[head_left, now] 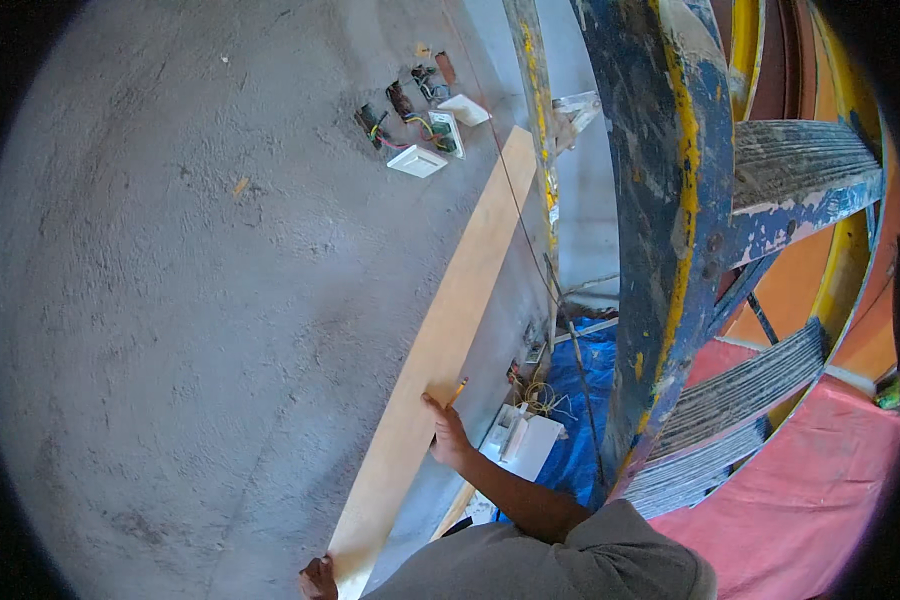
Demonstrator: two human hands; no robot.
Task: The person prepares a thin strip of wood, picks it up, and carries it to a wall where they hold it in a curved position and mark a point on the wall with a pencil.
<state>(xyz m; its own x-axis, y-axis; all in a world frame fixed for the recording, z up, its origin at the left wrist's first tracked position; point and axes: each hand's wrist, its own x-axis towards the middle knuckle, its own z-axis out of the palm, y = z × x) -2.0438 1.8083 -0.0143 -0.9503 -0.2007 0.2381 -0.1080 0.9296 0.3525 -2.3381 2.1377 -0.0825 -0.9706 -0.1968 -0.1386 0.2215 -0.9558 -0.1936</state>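
Note:
A long, pale wooden board (440, 325) slants up against the grey plastered wall from lower left to upper right. My left hand (317, 578) is closed around its lower end, partly cut off by the bottom of the view. Higher up, my right hand (452, 432) grips the board's right edge, its thumb on the face and the other fingers mostly hidden. A short yellow pencil (458, 391) sticks up from this same hand.
A paint-spattered stepladder (660, 240) stands close on the right. White switch plates (417, 161) hang from wires by wall openings near the board's top. Below lie a blue tarp (582, 390), a white fitting (533, 446) with loose wires, and a red sheet (770, 500).

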